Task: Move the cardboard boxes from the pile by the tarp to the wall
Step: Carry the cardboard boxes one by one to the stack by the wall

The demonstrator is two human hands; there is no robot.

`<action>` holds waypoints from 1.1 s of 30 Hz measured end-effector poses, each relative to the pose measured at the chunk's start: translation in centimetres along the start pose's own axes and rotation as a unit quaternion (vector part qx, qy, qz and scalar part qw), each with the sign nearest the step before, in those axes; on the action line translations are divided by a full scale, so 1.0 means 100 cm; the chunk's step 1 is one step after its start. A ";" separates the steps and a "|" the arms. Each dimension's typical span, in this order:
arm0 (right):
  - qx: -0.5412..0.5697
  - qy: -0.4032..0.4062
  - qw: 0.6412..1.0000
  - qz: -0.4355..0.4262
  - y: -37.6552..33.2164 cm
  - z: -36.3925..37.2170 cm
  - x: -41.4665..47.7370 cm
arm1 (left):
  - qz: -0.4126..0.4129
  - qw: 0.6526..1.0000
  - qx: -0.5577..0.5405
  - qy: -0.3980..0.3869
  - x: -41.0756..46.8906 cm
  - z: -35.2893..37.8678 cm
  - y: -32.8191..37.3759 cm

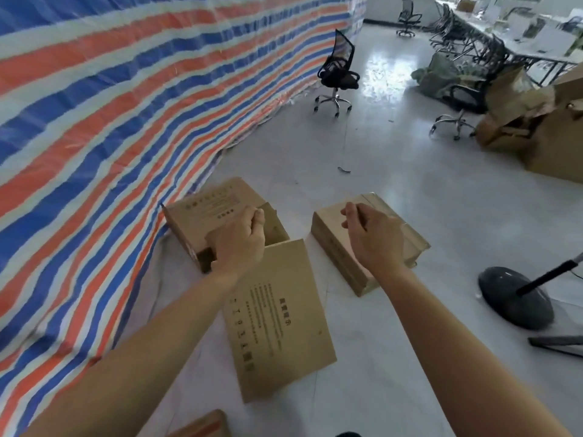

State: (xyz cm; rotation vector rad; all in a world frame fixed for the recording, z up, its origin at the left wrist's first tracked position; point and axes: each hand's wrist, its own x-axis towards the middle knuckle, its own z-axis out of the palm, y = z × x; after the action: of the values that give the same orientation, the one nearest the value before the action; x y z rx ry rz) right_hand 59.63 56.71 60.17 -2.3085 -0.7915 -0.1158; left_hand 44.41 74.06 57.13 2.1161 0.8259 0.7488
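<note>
An open cardboard box [202, 212] stands on the white floor against the striped tarp [110, 105]. My left hand [241, 241] is closed on its inner flap. The box's long printed flap [280, 320] lies spread toward me. To the right a flat closed cardboard box [334, 247] rests on the floor, and my right hand [372, 238] hovers over it with curled fingers, holding nothing that I can see. The corner of another box [205, 425] shows at the bottom edge.
A black office chair [339, 70] stands by the tarp further on. A heap of large cardboard boxes [536, 127] sits at the right with another chair [463, 99]. A dark round fan base [514, 298] lies near my right arm. Tables [536, 39] line the far right.
</note>
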 end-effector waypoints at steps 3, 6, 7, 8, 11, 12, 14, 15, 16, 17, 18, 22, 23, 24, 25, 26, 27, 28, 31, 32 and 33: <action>0.006 -0.025 0.999 0.023 0.025 0.033 0.061 | -0.020 0.999 0.009 -0.032 0.057 0.030 -0.018; 0.009 -0.066 0.998 0.011 0.048 0.079 0.119 | -0.060 0.997 0.016 -0.038 0.103 0.060 -0.053; 0.012 -0.084 0.996 0.010 0.053 0.095 0.134 | -0.087 0.995 0.016 -0.040 0.113 0.068 -0.064; 0.020 -0.107 0.994 0.008 0.062 0.119 0.155 | -0.124 0.992 0.008 -0.040 0.129 0.080 -0.077; 0.039 -0.162 0.986 0.024 0.089 0.183 0.192 | -0.240 0.970 0.008 -0.045 0.157 0.110 -0.121; 0.034 -0.178 0.983 0.025 0.103 0.212 0.206 | -0.270 0.962 0.021 -0.043 0.169 0.126 -0.144; 0.015 -0.200 0.979 0.032 0.127 0.256 0.219 | -0.300 0.952 0.041 -0.038 0.183 0.152 -0.191; 0.008 -0.214 0.976 0.039 0.140 0.284 0.225 | -0.317 0.947 0.046 -0.030 0.189 0.168 -0.221; 0.001 -0.224 0.973 0.048 0.154 0.308 0.226 | -0.330 0.942 0.059 -0.025 0.192 0.181 -0.248; -0.002 -0.234 0.971 0.054 0.167 0.333 0.227 | -0.335 0.939 0.069 -0.021 0.194 0.195 -0.275; -0.007 -0.248 0.967 0.059 0.184 0.365 0.227 | -0.341 0.936 0.084 -0.013 0.194 0.213 -0.306; -0.003 -0.289 0.953 0.091 0.237 0.462 0.204 | -0.354 0.917 0.184 -0.004 0.179 0.261 -0.405; -0.004 -0.293 0.951 0.099 0.252 0.490 0.196 | -0.359 0.909 0.210 -0.005 0.173 0.275 -0.434; 0.000 -0.293 0.950 0.108 0.264 0.511 0.189 | -0.367 0.903 0.223 0.002 0.167 0.285 -0.455; 0.002 -0.287 0.951 0.116 0.270 0.522 0.186 | -0.372 0.901 0.225 0.013 0.163 0.289 -0.463; -0.001 -0.283 0.951 0.125 0.277 0.537 0.182 | -0.387 0.896 0.218 0.025 0.159 0.295 -0.475; -0.005 -0.279 0.950 0.138 0.286 0.552 0.178 | -0.400 0.890 0.214 0.040 0.153 0.301 -0.487; -0.005 -0.277 0.948 0.156 0.292 0.562 0.176 | -0.404 0.889 0.213 0.048 0.149 0.306 -0.493; 0.022 -0.279 0.939 0.199 0.306 0.581 0.174 | -0.386 0.894 0.218 0.069 0.138 0.316 -0.497; 0.032 -0.278 0.938 0.204 0.310 0.584 0.174 | -0.389 0.893 0.213 0.080 0.136 0.317 -0.502; 0.042 -0.275 0.938 0.206 0.313 0.584 0.173 | -0.401 0.888 0.206 0.091 0.135 0.317 -0.505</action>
State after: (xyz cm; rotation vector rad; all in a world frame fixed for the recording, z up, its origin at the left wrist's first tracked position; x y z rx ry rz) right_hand 83.97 84.42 2.47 -2.3915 -0.5307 0.7644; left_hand 59.52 97.43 2.71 1.7796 1.9371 0.3306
